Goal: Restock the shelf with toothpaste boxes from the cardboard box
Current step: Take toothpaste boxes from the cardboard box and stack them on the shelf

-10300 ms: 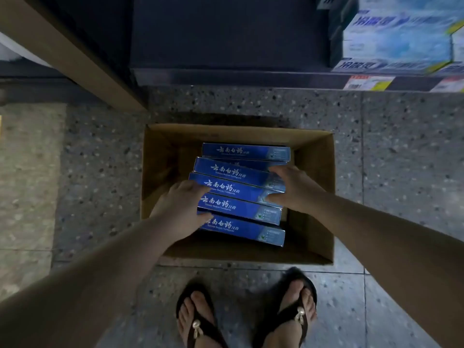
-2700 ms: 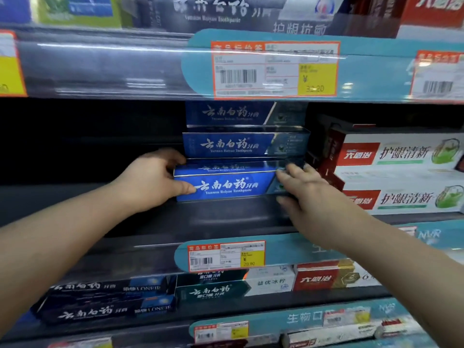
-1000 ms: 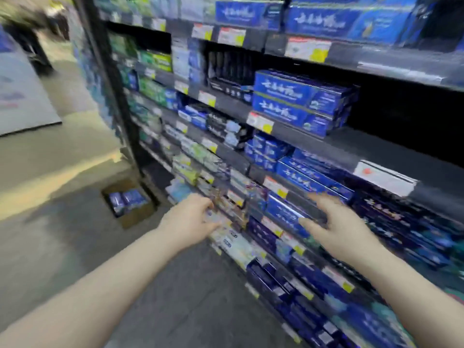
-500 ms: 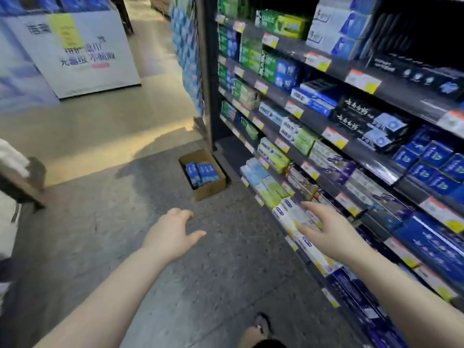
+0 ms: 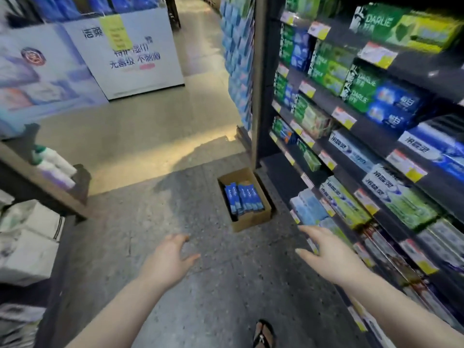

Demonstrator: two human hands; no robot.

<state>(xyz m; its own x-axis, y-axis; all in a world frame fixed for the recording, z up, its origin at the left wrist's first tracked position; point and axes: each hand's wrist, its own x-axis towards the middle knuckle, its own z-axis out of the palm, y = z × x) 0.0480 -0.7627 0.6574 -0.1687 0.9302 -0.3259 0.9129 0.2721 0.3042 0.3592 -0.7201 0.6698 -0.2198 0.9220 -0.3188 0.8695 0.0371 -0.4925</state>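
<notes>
**Step in hand (judged): fetching the next batch from the carton.**

The cardboard box is sitting on the floor, and it is serving as the landmark here. The toothpaste boxes are lying inside it, side by side, long edges touching, filling the side nearer the aisle. The shelf is running along the right of the cardboard box, its base just beside the box's right wall.

The left hand is hovering short of the cardboard box and to its left, fingers loosely spread, grasping nothing. The right hand is hovering short of the box and to its right, close to the shelf fronts, fingers straight, also grasping nothing. Both are well apart from the box.

**Procedure**
1. Be lowering the body squarely in front of the box before reaching.
2. Be placing one hand on each short end of the row.
3. Be pressing inward so that several cartons are lifting as one block; a loose squeeze is likely letting the middle ones slide out.
4. Be keeping the printed faces turned one way for facing-up on the shelf.

**Materials and shapes**
- Cardboard box: brown, matte, open-topped, shallow rectangular walls.
- Toothpaste boxes: long, slim, rectangular cartons in glossy blue card with paler ends; probably light and slippery against each other.
- Floor: grey speckled stone, smooth.
- Shelf: dark, hard ledges carrying white-and-yellow price tags.
</notes>
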